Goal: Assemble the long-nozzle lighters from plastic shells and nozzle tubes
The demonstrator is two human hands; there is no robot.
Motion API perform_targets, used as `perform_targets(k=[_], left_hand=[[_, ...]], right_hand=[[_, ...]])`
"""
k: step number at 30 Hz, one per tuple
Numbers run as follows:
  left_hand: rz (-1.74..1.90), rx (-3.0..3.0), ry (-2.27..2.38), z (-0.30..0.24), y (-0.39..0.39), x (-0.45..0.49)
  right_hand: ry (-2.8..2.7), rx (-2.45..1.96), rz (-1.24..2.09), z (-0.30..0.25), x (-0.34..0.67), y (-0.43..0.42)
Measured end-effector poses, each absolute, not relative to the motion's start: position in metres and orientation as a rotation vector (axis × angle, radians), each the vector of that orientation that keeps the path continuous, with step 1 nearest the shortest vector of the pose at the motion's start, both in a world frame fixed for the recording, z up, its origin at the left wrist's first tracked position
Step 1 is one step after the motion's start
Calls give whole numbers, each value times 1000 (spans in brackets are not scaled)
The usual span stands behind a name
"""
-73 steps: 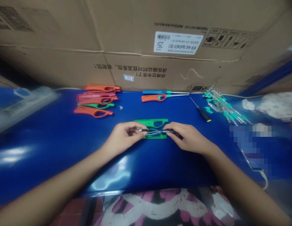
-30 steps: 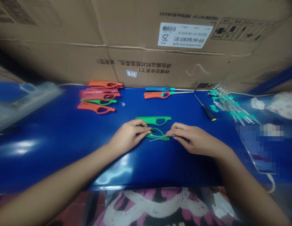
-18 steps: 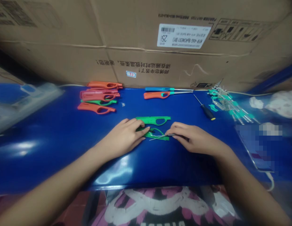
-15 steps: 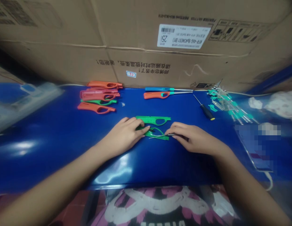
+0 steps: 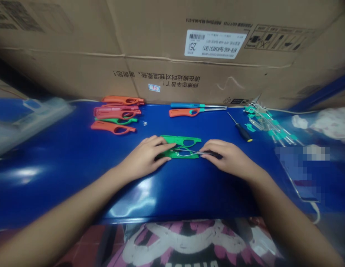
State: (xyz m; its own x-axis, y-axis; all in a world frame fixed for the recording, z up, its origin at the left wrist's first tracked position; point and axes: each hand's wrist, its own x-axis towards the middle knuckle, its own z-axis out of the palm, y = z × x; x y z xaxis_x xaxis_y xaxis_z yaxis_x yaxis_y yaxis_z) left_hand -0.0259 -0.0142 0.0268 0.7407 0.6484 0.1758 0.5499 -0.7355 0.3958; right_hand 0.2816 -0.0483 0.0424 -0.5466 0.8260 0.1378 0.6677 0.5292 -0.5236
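My left hand (image 5: 146,157) is closed on the left end of a green lighter shell half (image 5: 186,155), pinching it between thumb and fingers. A thin white wire runs along the inside of this half. In my right hand (image 5: 228,157) is a thin metal tool with a dark handle (image 5: 213,153). Its tip reaches left into the shell half, near my left fingertips; exact contact cannot be made out. Just behind lies a second green shell half (image 5: 189,141) with a trigger loop, close against the first and partly covered by my left fingers.
Orange, red and green lighter shells (image 5: 114,127) lie at back left. Two long lighters (image 5: 186,112) rest at back centre. A screwdriver (image 5: 244,132) and a heap of metal-tubed lighter parts (image 5: 272,122) are at right, near a phone (image 5: 300,181). A cardboard box (image 5: 161,63) stands behind.
The shell half in my left hand has shifted slightly back, towards the other half. The tool's tip has swung back from the front edge into the shell.
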Motion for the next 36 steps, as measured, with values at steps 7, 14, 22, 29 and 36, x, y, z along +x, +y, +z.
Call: perform_targets(k=[7,14,22,29,36], left_hand=[[493,2572,917,25,-14,-25],[531,2540,879,23,-13,-26],[437,2602,833,26,-14,-25],[225,2808,775,36,-16,-17],[241,2705,688,35,-10,-16]], right_hand=[[-2392,-1112,686,41,279,-48],[-2388,-1166,685,40,285,-45],[-2429,-1203,716,44,286,-47],[-2502,-1230,683,43,285,-48],[-2535,-1238,653,43,284,-49]])
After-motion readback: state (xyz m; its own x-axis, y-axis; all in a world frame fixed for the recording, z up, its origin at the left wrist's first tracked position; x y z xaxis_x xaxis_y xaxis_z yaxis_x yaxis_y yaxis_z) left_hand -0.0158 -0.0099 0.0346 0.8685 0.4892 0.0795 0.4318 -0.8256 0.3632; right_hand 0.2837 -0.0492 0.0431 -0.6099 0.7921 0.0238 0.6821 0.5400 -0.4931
